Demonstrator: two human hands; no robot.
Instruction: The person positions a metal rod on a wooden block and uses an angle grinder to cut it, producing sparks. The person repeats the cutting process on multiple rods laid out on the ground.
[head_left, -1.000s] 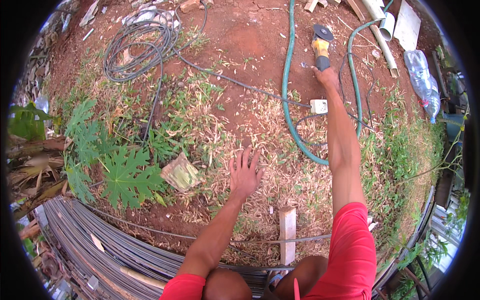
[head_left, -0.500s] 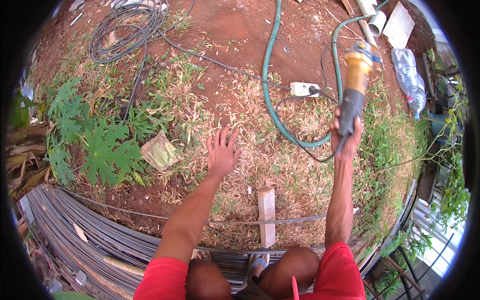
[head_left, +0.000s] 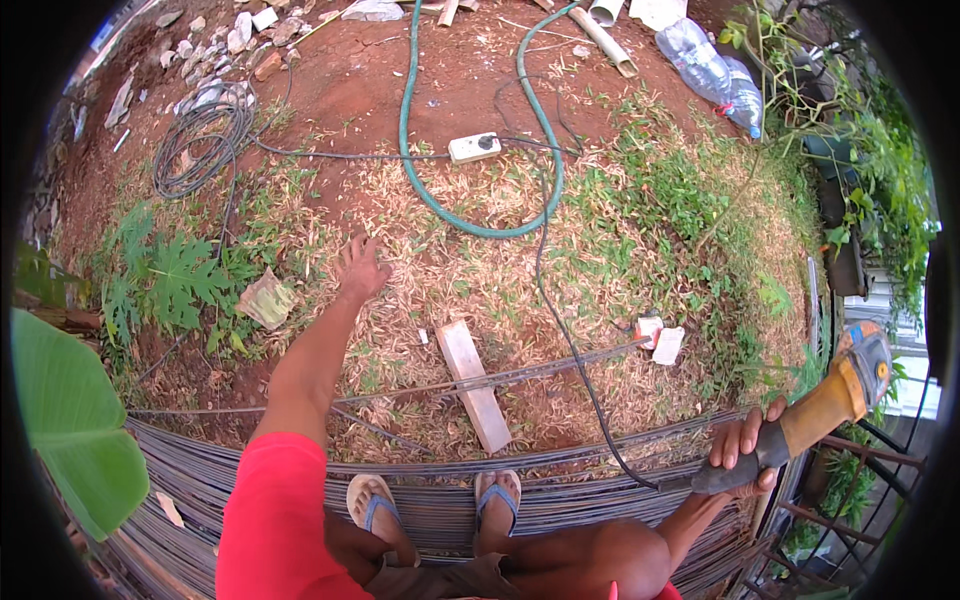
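My right hand (head_left: 740, 450) grips the dark rear handle of a yellow and grey angle grinder (head_left: 825, 405) at the lower right, its head pointing up and outward. A black cord (head_left: 572, 355) runs from the tool toward a white socket strip (head_left: 474, 148) on the ground. My left hand (head_left: 362, 266) rests on or just over the dry grass, fingers apart and a little curled, holding nothing. Near it lie a crumpled pale sheet (head_left: 266, 300) and a short wooden block (head_left: 473, 385) crossed by thin metal rods. I squat on a bundle of long metal rods (head_left: 270, 455).
A green hose (head_left: 430, 210) loops around the socket strip. Coiled cable (head_left: 190, 150) and rubble lie upper left, plastic bottles (head_left: 700, 70) and pipes upper right. Leafy plants (head_left: 70, 420) edge the left. A metal railing (head_left: 860, 520) and small white packets (head_left: 667, 345) are at the right.
The grinder in my right hand has come from far forward on the ground down to the lower right beside me. The whole view has shifted; my left hand stays forward with fingers apart.
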